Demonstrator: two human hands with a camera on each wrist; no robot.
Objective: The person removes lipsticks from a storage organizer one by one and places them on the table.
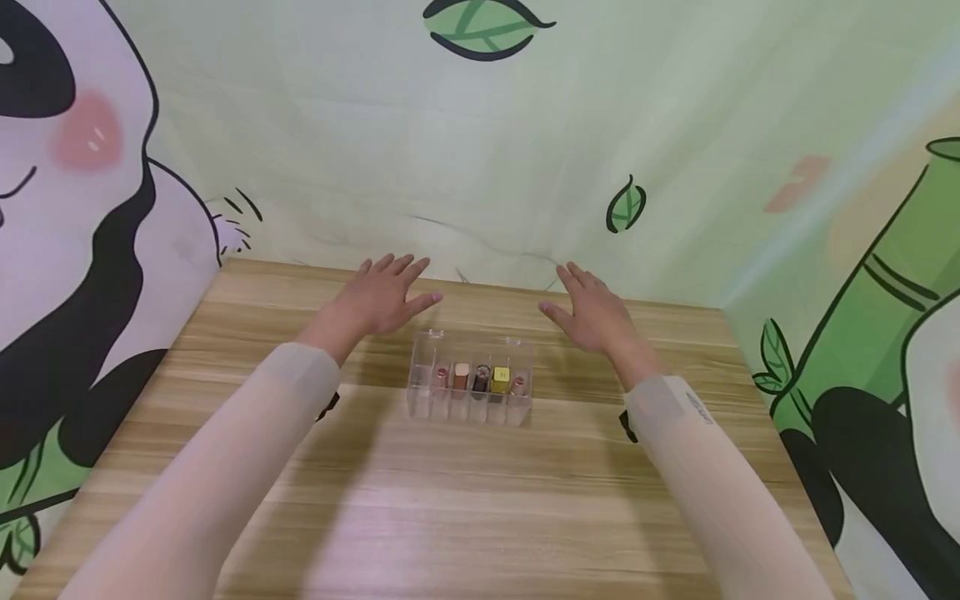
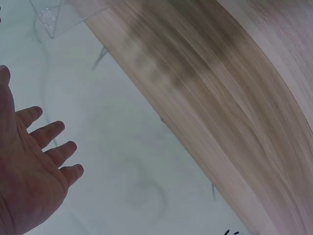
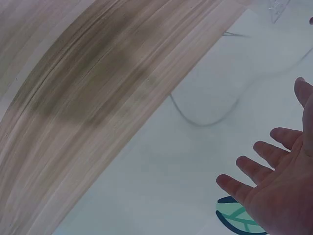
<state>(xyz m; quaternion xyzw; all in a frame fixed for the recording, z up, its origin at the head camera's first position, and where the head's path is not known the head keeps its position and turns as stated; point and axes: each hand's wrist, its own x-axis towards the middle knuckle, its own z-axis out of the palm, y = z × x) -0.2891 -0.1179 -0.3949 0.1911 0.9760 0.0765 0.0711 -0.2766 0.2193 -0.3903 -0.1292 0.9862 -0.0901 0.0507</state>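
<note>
Head view shows the left hand [image 1: 378,298] and right hand [image 1: 592,315] spread, holding nothing, past the far left and right corners of the clear box [image 1: 477,408] on the table [image 1: 480,508], whose little tubes [image 1: 461,377] likely need slow, gentle care.

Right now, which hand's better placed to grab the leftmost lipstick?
Left, likely: the left hand is empty and nearer the leftmost lipstick; the right hand, also empty, is right of the clear organizer.

I see a wood-grain desk [image 1: 465,500] and, behind it, a pale green backdrop [image 1: 300,125] printed with a panda [image 1: 82,225], leaves [image 1: 487,32] and bamboo [image 1: 885,267].
</note>
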